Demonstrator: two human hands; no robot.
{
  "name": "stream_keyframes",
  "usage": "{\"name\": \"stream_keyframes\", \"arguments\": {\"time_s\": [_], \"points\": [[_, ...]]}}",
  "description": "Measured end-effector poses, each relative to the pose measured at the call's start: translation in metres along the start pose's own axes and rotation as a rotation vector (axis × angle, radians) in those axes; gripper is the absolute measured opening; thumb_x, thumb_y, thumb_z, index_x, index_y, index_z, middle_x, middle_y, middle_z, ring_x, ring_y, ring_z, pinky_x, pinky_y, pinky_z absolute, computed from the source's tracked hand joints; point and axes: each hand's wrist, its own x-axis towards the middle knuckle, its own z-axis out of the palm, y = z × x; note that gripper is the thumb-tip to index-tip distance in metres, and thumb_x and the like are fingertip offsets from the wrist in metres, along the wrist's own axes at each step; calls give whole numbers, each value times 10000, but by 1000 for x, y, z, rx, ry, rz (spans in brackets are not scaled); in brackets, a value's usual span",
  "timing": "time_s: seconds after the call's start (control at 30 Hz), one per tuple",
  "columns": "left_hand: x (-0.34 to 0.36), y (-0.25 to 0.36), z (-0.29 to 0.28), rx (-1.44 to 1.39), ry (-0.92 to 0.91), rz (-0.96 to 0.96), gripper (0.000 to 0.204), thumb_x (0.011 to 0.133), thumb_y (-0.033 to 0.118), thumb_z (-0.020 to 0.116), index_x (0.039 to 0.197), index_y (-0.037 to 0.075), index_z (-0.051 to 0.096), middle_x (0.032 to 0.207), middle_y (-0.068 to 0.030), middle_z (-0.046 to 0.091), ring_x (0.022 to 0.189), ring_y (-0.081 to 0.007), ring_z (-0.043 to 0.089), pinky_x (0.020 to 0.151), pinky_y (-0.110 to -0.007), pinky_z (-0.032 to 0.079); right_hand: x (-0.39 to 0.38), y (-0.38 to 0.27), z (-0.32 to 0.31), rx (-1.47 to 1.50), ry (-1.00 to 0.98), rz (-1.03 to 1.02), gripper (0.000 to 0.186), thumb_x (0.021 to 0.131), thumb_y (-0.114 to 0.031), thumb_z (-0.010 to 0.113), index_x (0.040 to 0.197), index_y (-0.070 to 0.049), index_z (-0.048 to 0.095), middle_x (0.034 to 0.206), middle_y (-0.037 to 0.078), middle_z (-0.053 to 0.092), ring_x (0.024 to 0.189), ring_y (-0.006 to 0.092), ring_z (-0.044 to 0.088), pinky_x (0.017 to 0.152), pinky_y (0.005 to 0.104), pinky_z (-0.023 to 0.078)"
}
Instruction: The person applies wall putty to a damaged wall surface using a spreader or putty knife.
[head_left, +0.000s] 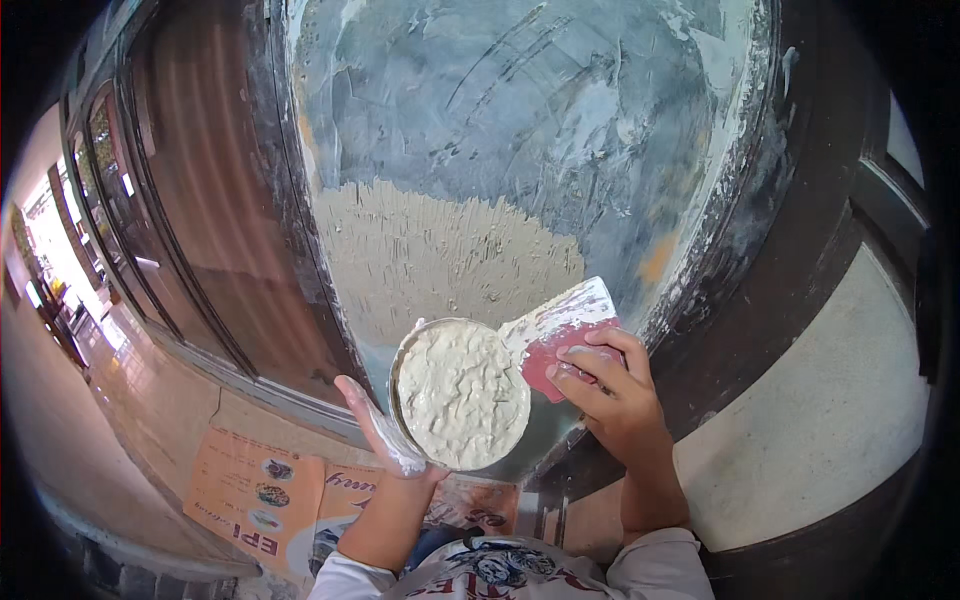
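I see a person holding a round tub (393, 405) in front of a blue-gray panel (530, 90). The tub is full of lumpy, creamy white paste (460, 395). The left hand (397, 452) grips the tub from its left and lower side. Its thumb sticks up beside the rim, and white paste is smeared on the skin. Most of its other fingers are hidden by the tub, so I can't see just how they bend.

The right hand (622, 395) grasps a pinkish-red spreader (560, 350), with its fingers bent over the flat side. Messy white paste covers the spreader's upper part. One corner is right by the tub's upper right rim, but I can't tell if they touch.

A big cream patch (440, 250) covers the lower left part of the panel, with little streaks in it. Above it, the blue-gray has scrapes and pale smears. A small orange spot (658, 258) shows on the right. Orange printed sheets (255, 490) lie on the floor to the left.
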Motion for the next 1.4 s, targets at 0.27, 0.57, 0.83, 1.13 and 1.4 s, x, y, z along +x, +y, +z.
{"name": "stream_keyframes", "arguments": {"time_s": [0.27, 0.57, 0.83, 1.13, 1.4], "points": [[4, -16, -4, 22, -179, -118, 1117, 839, 928, 310, 1601, 111, 299, 1605, -169, 378, 1438, -362, 428, 1185, -535, 354, 2, 4, 6, 1, -17, -2, 401, 683, 73, 721, 1042, -101, 762, 1144, 53, 690, 1147, 314, 587, 825, 339, 605], [5, -35, -33, 88, 43, -336, 1134, 786, 967, 334, 1559, 139, 399, 1571, -178, 430, 1395, -402, 476, 1140, -593, 388, 12, 46, 27, -38, 224, 96, 247, 744, 83, 677, 967, -18, 711, 957, 96, 697, 926, 339, 617, 795, 418, 519], [15, -23, -48, -66, 17, -296, 1126, 795, 957, 337, 1551, 126, 412, 1571, -183, 430, 1395, -416, 471, 1131, -604, 395, 49, 106, 30, -141, 373, 294, 174, 936, -60, 640, 1102, -10, 659, 980, 144, 668, 935, 380, 610, 800, 446, 500], [20, -11, -54, -49, 18, -204, 1104, 820, 931, 358, 1544, 100, 414, 1541, -198, 460, 1369, -420, 493, 1120, -601, 411, 76, 125, 42, -222, 315, 353, 223, 959, -145, 657, 1156, -42, 657, 1035, 130, 669, 990, 375, 630, 800, 452, 515], [24, -9, -56, -117, -60, -187, 1072, 850, 906, 352, 1518, 74, 449, 1531, -205, 474, 1365, -422, 497, 1112, -603, 420, 76, 121, 42, -173, 317, 380, 217, 943, -130, 662, 1141, -42, 662, 1059, 104, 679, 994, 363, 634, 797, 453, 517]]}}
